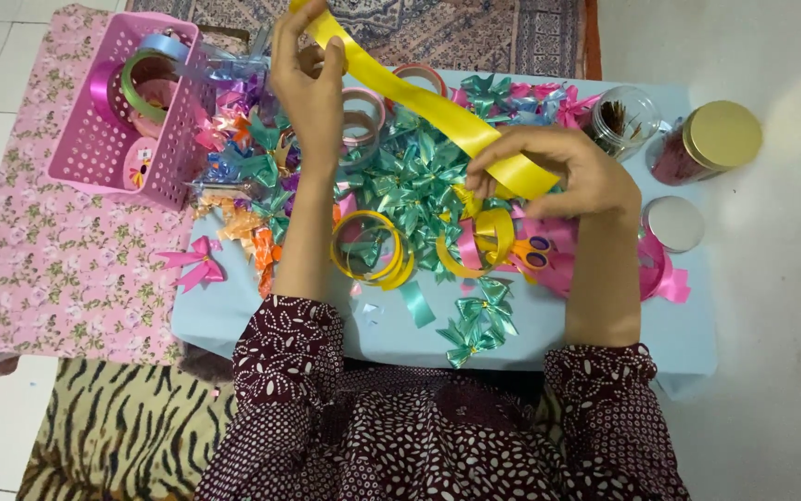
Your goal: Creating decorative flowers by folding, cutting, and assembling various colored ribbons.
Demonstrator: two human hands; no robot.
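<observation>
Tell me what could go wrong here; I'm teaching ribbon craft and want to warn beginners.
1. The wide yellow satin ribbon, stretched between the left hand and right hand, might twist or crease.
2. The right forearm could sweep the small teal ribbon bows off the table's near edge.
3. The orange-handled scissors, half buried under ribbon, could nick fingers.
</observation>
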